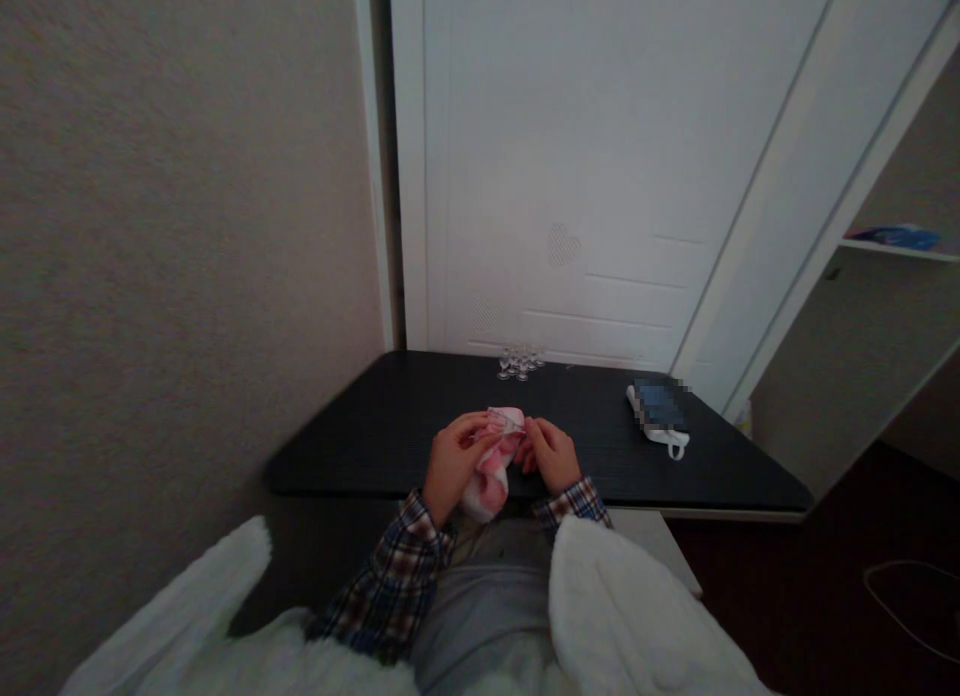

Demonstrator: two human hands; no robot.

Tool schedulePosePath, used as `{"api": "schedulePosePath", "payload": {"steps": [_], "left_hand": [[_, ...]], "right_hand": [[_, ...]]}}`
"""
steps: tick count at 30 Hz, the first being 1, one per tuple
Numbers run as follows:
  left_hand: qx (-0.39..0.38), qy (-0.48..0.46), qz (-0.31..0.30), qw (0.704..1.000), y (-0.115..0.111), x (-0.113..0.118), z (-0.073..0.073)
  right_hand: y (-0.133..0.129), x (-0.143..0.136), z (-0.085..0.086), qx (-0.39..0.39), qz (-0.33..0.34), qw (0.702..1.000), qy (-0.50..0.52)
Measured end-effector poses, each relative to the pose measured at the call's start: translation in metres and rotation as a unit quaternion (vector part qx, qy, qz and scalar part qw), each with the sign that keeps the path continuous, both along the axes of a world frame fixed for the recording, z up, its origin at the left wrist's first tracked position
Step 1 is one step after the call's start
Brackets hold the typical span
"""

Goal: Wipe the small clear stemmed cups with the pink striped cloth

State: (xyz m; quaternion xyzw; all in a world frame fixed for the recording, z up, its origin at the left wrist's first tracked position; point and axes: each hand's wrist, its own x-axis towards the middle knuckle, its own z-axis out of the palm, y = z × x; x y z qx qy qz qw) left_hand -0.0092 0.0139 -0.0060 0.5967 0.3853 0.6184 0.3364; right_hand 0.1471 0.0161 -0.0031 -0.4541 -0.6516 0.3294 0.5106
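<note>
1. Left hand (455, 466): fingers partly curled, closed on pink-and-white cloth (491, 476).
2. Right hand (551, 454): mostly curled, fingertips pinching cloth's upper edge.
3. Cloth sits between both hands, hanging at the near edge of counter (360, 426).
4. Small clear pieces (519, 361) beyond hands; exact type unclear.
5. Pixelated dark item (660, 404) right of hands, details hidden.

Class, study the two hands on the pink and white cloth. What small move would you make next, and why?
I would probably ease the right hand slightly outward to open the upper edge: the left hand grips the cloth, the right fingers pinch its upper edge, and the fabric looks bunched there.
</note>
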Motion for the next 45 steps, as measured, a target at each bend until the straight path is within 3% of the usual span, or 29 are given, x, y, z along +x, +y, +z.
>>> {"api": "schedulePosePath", "payload": {"steps": [8, 29, 35, 40, 45], "left_hand": [[-0.011, -0.003, 0.011, 1.0, 0.002, -0.001, -0.002], [-0.013, -0.025, 0.003, 1.0, 0.001, 0.0, -0.002], [-0.002, -0.055, 0.022, 0.998, -0.002, -0.001, 0.004], [-0.011, -0.096, -0.017, 0.995, -0.004, -0.002, 0.007], [-0.012, -0.116, -0.042, 0.992, -0.005, -0.002, 0.009]], "right_hand": [[0.0, -0.002, -0.003, 0.024, 0.044, 0.996, 0.069], [-0.002, -0.002, -0.001, 0.024, 0.076, 0.995, 0.052], [-0.001, -0.002, -0.003, 0.057, 0.039, 0.998, -0.002], [0.0, -0.002, -0.002, 0.064, 0.0, 0.997, -0.032], [-0.001, -0.002, -0.001, 0.067, 0.023, 0.996, -0.045]]}}
